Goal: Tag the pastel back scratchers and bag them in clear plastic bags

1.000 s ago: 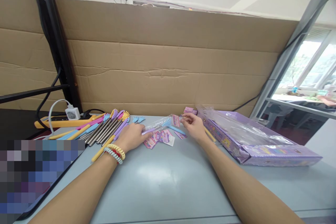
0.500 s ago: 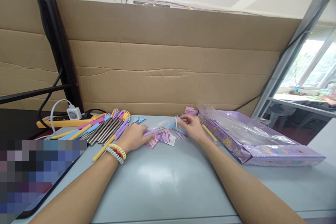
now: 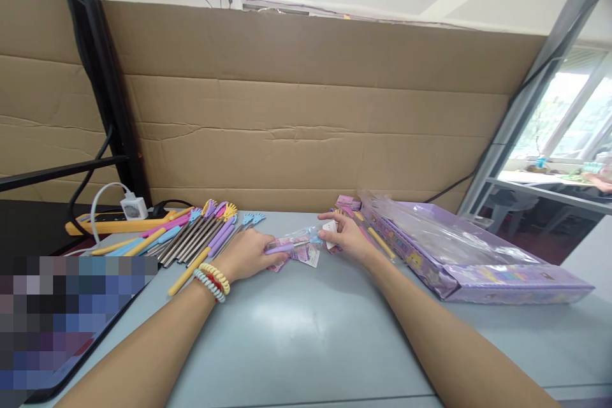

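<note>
My left hand [image 3: 249,254] is closed around the handle end of a back scratcher [image 3: 281,249] with a purple grip, a metal rod and a light blue head. A clear plastic sleeve [image 3: 302,233] surrounds it. At the sleeve's far end, my right hand [image 3: 348,234] pinches a small card [image 3: 330,227], its pale side showing, beside the blue head. Whether the card is inside the sleeve I cannot tell. Several pink and purple printed cards [image 3: 312,257] lie on the table beneath. Left of my left hand is a pile of back scratchers [image 3: 201,236] with coloured handles and hand-shaped heads.
A purple printed box [image 3: 502,284] with clear plastic on it stands at the right. Beside it lie a yellow-handled stick [image 3: 381,243] and a stack of cards [image 3: 348,202]. A yellow power strip [image 3: 108,223] is at the back left, behind a blurred screen [image 3: 71,331].
My right hand has turned and now shows a small card at the blue head. The sleeve and back scratcher lie straighter between my hands. My left hand keeps its hold.
</note>
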`<state>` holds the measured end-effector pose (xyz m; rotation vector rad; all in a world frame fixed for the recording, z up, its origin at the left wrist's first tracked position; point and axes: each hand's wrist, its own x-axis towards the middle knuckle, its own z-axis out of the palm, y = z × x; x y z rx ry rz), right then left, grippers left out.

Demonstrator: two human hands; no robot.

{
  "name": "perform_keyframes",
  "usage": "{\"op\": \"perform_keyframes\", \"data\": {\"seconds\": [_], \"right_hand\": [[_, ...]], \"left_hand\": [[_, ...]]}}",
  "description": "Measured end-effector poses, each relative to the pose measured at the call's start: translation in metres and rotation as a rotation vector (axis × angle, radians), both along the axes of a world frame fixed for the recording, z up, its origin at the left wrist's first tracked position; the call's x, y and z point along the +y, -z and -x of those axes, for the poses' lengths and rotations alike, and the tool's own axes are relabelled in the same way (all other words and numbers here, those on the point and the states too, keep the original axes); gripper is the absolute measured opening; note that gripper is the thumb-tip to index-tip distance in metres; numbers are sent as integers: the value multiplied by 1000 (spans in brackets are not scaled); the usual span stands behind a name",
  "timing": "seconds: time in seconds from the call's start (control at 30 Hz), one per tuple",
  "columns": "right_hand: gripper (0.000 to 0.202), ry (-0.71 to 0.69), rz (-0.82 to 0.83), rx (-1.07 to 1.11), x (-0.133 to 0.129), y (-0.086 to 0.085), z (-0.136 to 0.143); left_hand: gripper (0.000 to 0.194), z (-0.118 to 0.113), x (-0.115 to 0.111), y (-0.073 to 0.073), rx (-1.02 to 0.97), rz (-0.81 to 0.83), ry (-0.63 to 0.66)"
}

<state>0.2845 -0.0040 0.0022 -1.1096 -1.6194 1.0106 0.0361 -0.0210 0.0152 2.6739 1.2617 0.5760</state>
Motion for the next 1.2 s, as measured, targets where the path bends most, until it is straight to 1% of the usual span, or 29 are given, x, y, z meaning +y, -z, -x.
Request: {"op": "perform_keyframes", "data": {"seconds": [0.1,0.23,0.37,0.47,0.6,0.73,0.83,0.93,1.0,1.07,1.13,1.2], "right_hand": [[58,-30,54,28,1,0,-3],[52,-69,100,23,1,2,-4],[43,-93,114,71,2,4,-2],[41,-75,96,122,4,4,-1],[42,-55,56,203,5,3,0],[40,-41,-40,261,6,2,-2],[40,8,-50,308,6,-1,-5],[42,79,-41,387,7,-4,-7],[42,94,-43,443,7,-6,-8],[42,92,-47,480,8,-6,-9],[42,86,-46,500,8,-6,-10],[42,69,-35,502,7,-7,-10]], "left_hand": [[41,0,0,1,-27,16,44],[39,0,0,1,-36,10,58],[38,0,0,2,-24,-11,50],[40,0,3,3,-26,-46,-3],[46,6,13,3,-64,-148,-119],[46,19,21,0,-145,-151,-230],[41,26,25,-2,-307,-122,-290],[34,30,31,-2,-605,-64,-310],[31,32,34,-3,-830,46,-273],[32,34,35,-3,-1004,206,-215],[35,33,33,-4,-1102,359,-163],[39,30,30,-5,-1161,468,-124]]}}
